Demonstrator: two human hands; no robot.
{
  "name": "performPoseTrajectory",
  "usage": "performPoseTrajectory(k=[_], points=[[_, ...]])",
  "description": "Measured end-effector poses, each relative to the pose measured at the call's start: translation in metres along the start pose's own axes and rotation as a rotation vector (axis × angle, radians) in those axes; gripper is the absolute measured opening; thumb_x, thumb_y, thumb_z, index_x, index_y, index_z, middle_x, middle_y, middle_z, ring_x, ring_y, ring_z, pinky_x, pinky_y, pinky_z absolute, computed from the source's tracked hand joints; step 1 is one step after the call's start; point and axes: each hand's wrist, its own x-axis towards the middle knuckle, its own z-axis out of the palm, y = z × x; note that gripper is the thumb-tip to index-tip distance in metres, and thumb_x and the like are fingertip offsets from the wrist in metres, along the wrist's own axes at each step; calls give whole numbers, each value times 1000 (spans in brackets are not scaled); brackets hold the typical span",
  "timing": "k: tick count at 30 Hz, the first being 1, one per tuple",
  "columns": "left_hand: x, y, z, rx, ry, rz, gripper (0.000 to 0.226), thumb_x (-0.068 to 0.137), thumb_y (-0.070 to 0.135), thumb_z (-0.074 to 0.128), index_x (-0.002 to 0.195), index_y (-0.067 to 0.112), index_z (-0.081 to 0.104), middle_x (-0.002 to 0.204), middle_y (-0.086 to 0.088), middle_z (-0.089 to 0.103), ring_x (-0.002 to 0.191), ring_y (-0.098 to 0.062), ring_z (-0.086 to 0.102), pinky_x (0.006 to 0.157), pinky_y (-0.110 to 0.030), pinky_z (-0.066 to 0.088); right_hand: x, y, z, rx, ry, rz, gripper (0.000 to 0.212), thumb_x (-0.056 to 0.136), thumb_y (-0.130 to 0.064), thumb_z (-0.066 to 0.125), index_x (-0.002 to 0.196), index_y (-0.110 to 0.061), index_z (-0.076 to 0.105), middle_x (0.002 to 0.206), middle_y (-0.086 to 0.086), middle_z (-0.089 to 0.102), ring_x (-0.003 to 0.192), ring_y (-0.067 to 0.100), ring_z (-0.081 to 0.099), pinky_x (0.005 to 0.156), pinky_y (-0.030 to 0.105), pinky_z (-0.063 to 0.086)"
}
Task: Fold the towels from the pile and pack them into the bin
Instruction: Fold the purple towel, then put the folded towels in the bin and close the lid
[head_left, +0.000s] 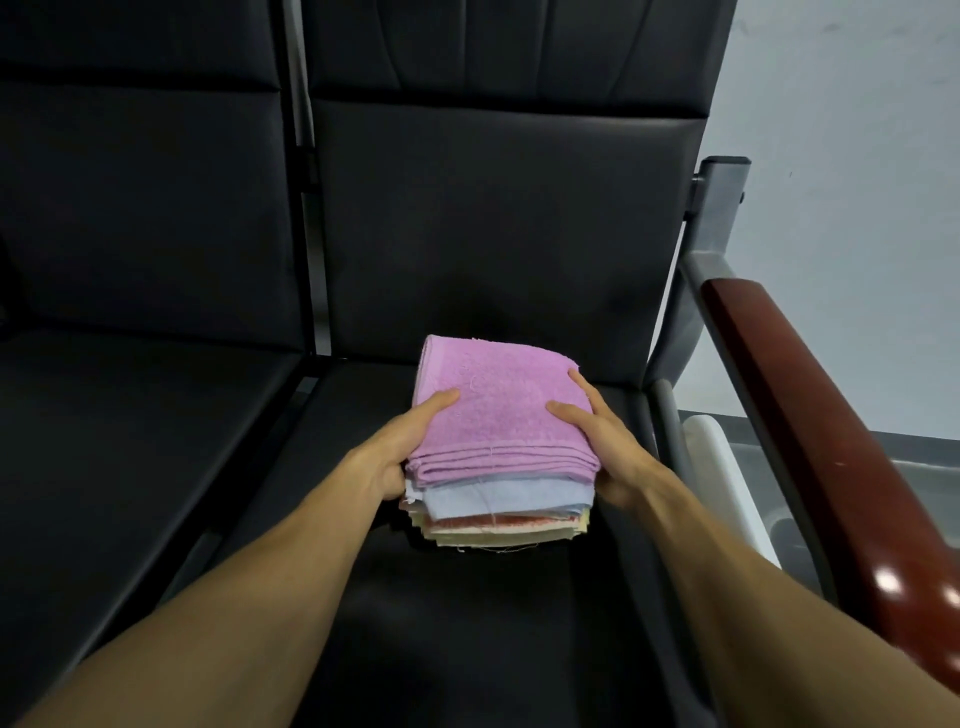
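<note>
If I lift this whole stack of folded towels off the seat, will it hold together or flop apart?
The stack of folded towels will probably sag, since it is soft cloth. The left hand and right hand clamp both sides, which should help. The lower layers look uneven, so they may slide out.

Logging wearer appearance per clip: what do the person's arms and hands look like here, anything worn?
Both forearms are bare up to the frame edge: no sleeves, gloves, watch or bands. No rings show on the left hand or right hand. Fingers are partly hidden.
</note>
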Motion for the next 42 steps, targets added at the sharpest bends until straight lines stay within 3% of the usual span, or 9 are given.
performPoseTrajectory(k=[6, 10, 15, 21, 25, 29, 35, 38, 42], points=[[-44, 27, 8, 20, 34, 116, 56, 83, 53, 75, 118, 9, 71, 103, -14, 77, 98, -33, 74, 94, -50, 57, -33, -48, 16, -26, -5, -80, 69, 95, -15, 65, 150, -43, 35, 135, 10, 54, 108, 33, 68, 76, 42, 61], [-95, 69, 35, 39, 8, 239, 58, 83, 52, 75, 120, 8, 69, 105, -15, 77, 98, -34, 74, 89, -49, 59, -78, -106, 18, -8, 2, -201, 68, 95, -11, 63, 150, -42, 37, 136, 11, 55, 107, 36, 69, 84, 50, 60], [-163, 107, 98, 91, -52, 366, 62, 83, 57, 73, 121, 8, 67, 104, -15, 77, 99, -35, 73, 93, -53, 57, -158, -176, -7, -20, 82, -399, 65, 94, -7, 63, 147, -39, 45, 139, 8, 56, 110, 33, 68, 86, 44, 59], [-213, 102, 209, 129, -208, 431, 67, 81, 56, 75, 125, 7, 64, 103, -15, 77, 95, -33, 74, 78, -44, 61, -263, -211, -85, -50, 229, -518, 63, 94, -6, 62, 145, -40, 46, 136, 6, 56, 107, 31, 70, 81, 40, 61], [-218, 66, 293, 152, -302, 414, 66, 80, 55, 76, 125, 8, 63, 105, -14, 76, 93, -32, 75, 75, -41, 62, -319, -196, -156, -28, 372, -534, 63, 94, -3, 61, 146, -37, 48, 131, 4, 59, 100, 25, 72, 74, 33, 61], [-196, 12, 368, 209, -344, 372, 87, 62, 67, 81, 127, 12, 65, 110, -8, 76, 101, -30, 73, 95, -46, 57, -355, -159, -226, 6, 507, -465, 60, 94, -5, 61, 142, -39, 52, 129, 7, 61, 92, 28, 73, 72, 35, 61], [-148, -84, 435, 267, -367, 200, 47, 89, 44, 68, 118, 7, 65, 99, -15, 77, 84, -32, 76, 65, -36, 61, -368, -76, -305, 99, 658, -348, 60, 91, -3, 64, 139, -38, 55, 127, 10, 63, 79, 25, 74, 61, 31, 60], [-120, -124, 444, 273, -348, 133, 45, 90, 44, 68, 118, 10, 64, 98, -16, 77, 83, -34, 76, 75, -45, 62, -356, -35, -329, 130, 706, -289, 54, 91, -1, 65, 140, -23, 55, 115, 8, 70, 77, 22, 75, 59, 28, 59], [-73, -174, 448, 284, -274, 72, 69, 68, 55, 71, 123, 14, 63, 104, -16, 76, 89, -39, 75, 83, -60, 59, -330, 7, -350, 165, 726, -236, 50, 89, 3, 65, 129, -27, 59, 105, 5, 75, 74, 20, 75, 58, 26, 59]])
